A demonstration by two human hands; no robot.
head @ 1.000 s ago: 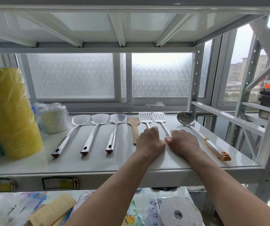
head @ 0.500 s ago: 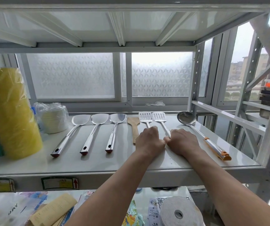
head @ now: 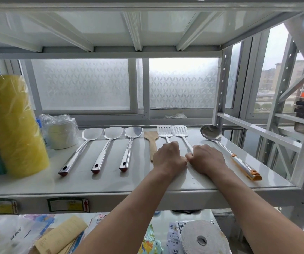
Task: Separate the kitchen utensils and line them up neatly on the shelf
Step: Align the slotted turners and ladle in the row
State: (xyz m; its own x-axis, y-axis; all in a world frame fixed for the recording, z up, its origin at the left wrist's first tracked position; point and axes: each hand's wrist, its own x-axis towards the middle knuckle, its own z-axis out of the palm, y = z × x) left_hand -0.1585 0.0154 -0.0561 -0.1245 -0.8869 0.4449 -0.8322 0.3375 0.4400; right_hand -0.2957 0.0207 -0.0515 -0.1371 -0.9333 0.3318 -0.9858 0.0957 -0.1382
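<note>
On the white shelf (head: 37,182) lie three steel turners (head: 110,142) side by side, then a wooden spatula (head: 152,142). Right of it are two slotted steel spatulas, the left one (head: 164,131) and the right one (head: 180,132). A steel ladle (head: 211,133) with an orange-tipped handle lies at the far right, angled toward the front. My left hand (head: 169,156) is closed over the left slotted spatula's handle. My right hand (head: 207,158) is closed over the right slotted spatula's handle. Both handles are mostly hidden under my fists.
A tall yellow wrapped roll (head: 13,125) and a plastic-wrapped white roll (head: 61,132) stand at the shelf's left. A metal upright (head: 221,88) rises at the back right. Below the shelf lie papers, packets and a grey tape roll (head: 202,239).
Both hands stay on the slotted spatula handles and have barely shifted; the utensils lie as before.
</note>
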